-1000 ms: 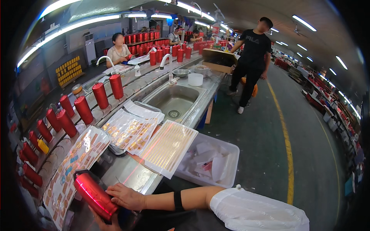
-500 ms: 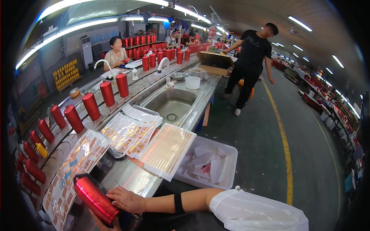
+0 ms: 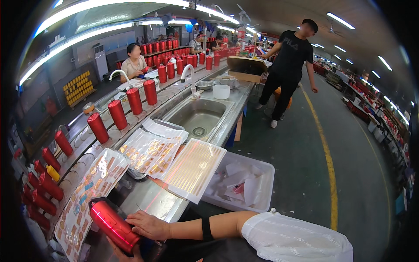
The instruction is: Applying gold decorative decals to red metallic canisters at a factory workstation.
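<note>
A glossy red cylindrical canister with a dark end lies tilted over the near edge of the metal worktop. From below, my left hand is closed round its lower end; part of that hand is hidden behind it. My right hand presses its bent fingers against the canister's right side. Beside the canister, a glossy sheet of small brown and blue stickers rests on the bench. Farther along lie another sheet with gold-coloured stickers and a pale sheet of thin gold strips.
Upright red canisters line the conveyor on the left. A steel sink with a white tap lies beyond the sheets. Scraps fill a white bin. One person stands at right; another sits across.
Canisters on the conveyor's near lane have moved away, toward the sink; one on the far lane has come nearer. The view has shifted slightly. Both hands stay on the red canister.
</note>
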Motion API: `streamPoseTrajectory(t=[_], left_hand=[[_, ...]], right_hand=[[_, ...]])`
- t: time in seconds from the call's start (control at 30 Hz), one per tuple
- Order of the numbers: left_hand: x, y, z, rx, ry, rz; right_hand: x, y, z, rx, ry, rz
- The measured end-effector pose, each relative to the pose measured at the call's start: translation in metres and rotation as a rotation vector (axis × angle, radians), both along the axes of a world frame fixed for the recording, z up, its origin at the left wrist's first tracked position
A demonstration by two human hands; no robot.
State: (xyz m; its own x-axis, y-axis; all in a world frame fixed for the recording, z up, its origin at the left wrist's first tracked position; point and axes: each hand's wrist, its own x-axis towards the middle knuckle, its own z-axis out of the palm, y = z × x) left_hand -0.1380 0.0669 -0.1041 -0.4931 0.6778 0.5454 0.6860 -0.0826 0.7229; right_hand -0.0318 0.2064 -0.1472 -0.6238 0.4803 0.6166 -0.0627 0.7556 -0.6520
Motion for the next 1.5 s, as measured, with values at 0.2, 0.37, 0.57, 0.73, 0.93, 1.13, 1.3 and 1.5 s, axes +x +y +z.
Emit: streamPoseTrajectory(t=[0.2, 0.37, 0.57, 0.73, 0.93, 1.13, 1.3, 1.5], left_hand=[[-0.016, 0.003, -0.027, 0.025, -0.051, -0.06], [0.005, 0.0, 0.004, 0.009, -0.016, -0.009], [0.005, -0.001, 0.002, 0.022, -0.042, -0.009], [0.007, -0.003, 0.007, -0.01, -0.063, -0.007], [0.004, -0.001, 0.006, 0.012, -0.02, -0.025], [-0.012, 0.004, -0.023, 0.042, -0.035, -0.045], [-0.019, 0.003, -0.036, 0.051, -0.029, -0.049], [-0.017, 0.001, -0.035, 0.054, -0.036, -0.04]], right_hand=[[0.0, 0.0, -0.001, -0.002, -0.003, -0.004], [0.001, 0.001, 0.0, -0.002, -0.023, 0.0], [0.0, -0.001, 0.001, -0.011, 0.018, 0.003], [-0.001, 0.0, -0.002, 0.003, 0.005, -0.009], [0.0, 0.0, -0.001, -0.017, -0.011, -0.006], [-0.001, 0.002, 0.0, 0.024, -0.005, -0.017], [0.0, 0.002, -0.002, -0.005, -0.032, 0.003], [0.0, 0.001, -0.003, 0.011, -0.043, -0.002]])
